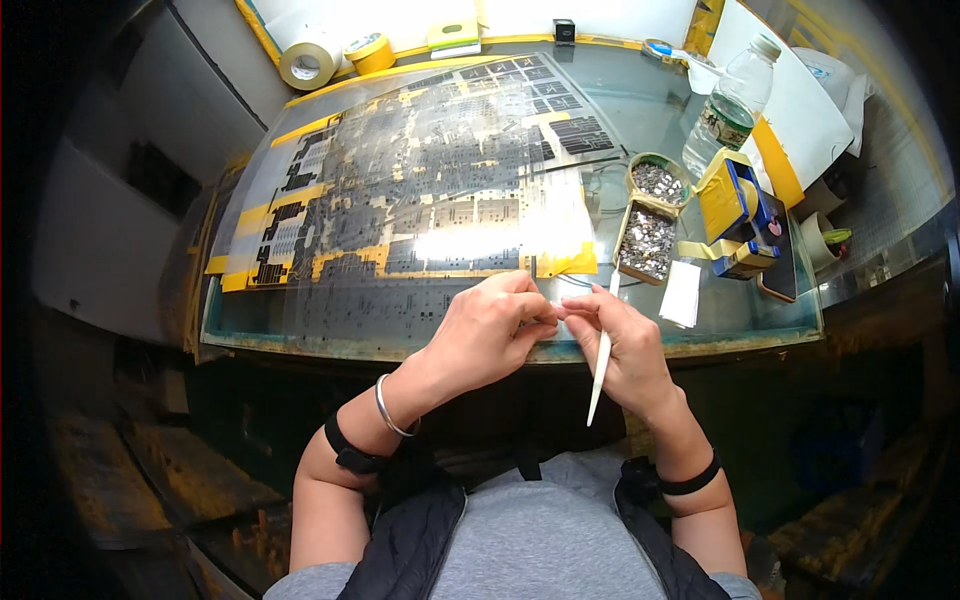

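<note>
Cropped grey shirt (550,520); hands (632,352) with white stick (598,384) partly hidden.

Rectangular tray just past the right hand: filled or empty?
Filled: the rectangular tray is covered across its floor by small shiny pieces. How deep they lie, I cannot tell.

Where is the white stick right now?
In the head view, right of centre: the white stick slants through the right hand, left of the white slip.
</note>
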A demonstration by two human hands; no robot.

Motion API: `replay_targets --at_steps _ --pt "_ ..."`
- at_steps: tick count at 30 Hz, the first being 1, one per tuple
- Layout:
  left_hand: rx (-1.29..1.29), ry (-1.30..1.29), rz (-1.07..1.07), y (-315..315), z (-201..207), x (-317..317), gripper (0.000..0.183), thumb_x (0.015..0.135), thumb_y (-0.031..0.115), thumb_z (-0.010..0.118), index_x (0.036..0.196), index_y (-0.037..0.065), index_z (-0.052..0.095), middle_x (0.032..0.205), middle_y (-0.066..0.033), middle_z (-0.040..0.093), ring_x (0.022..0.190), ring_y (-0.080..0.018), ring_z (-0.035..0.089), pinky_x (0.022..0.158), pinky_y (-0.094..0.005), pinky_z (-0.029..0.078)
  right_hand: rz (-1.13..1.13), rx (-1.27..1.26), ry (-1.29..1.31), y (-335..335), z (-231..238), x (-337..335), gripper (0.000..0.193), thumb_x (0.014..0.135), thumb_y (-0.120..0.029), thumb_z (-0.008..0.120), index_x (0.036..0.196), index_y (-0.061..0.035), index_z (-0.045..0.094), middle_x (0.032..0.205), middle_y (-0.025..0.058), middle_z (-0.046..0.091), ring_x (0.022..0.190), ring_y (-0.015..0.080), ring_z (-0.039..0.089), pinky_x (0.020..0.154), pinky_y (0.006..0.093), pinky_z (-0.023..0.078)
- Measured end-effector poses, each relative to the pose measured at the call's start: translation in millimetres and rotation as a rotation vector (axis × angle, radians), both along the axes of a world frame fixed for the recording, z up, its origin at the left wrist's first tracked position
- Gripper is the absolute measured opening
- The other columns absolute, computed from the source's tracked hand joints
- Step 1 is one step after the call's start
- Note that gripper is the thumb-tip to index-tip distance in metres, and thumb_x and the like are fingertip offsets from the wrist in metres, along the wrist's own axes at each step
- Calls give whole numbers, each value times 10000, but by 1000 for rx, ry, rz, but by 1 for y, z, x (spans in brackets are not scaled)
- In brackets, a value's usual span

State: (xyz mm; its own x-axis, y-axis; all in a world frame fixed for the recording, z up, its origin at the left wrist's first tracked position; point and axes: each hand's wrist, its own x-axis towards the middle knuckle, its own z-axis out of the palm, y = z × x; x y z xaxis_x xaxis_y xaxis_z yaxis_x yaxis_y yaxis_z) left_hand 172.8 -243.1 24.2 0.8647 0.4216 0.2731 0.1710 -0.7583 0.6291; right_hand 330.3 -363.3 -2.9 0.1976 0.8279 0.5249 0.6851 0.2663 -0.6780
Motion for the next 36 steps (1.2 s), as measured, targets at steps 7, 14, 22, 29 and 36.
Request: replay_targets --at_steps 7,14,22,29,36 --pt "308 19 -130 -3 0 6 111 843 45 661 893 10 568 859 -126 571 782 -316 611 670 -394 505 -23 -33 9 -3 -5 -1 270 734 -91 801 936 -6 644 932 157 718 896 348 684 922 421 520" --pt "163 -83 -77 -1 -11 2 84 876 52 634 931 7 589 891 -147 602 815 -329 623 704 -392 513 -40 -8 2 -2 -6 -4 251 734 -77 804 916 -20 642 917 141 724 911 328 694 960 459 502" --pt "409 -150 -50 -26 -11 -26 299 796 131 747 1051 4 654 1127 -126 646 990 -288 619 824 -387 504 -74 92 10 -1 -7 -7 178 747 -61 790 882 -56 675 837 97 720 883 291 708 917 465 527" --pt "455 -191 29 -34 -22 -21 335 741 189 793 991 9 661 1140 -107 656 1063 -271 602 901 -408 463 -93 151 -77 3 -9 -11 182 741 -1 744 858 -58 617 809 95 672 787 320 672 887 480 532" --pt "405 -213 62 -33 -24 -16 293 691 158 799 911 21 663 1076 -88 673 1006 -255 619 871 -386 462 -196 152 -134 5 -13 -21 215 727 61 680 860 -18 530 803 114 594 767 348 604 896 491 523"
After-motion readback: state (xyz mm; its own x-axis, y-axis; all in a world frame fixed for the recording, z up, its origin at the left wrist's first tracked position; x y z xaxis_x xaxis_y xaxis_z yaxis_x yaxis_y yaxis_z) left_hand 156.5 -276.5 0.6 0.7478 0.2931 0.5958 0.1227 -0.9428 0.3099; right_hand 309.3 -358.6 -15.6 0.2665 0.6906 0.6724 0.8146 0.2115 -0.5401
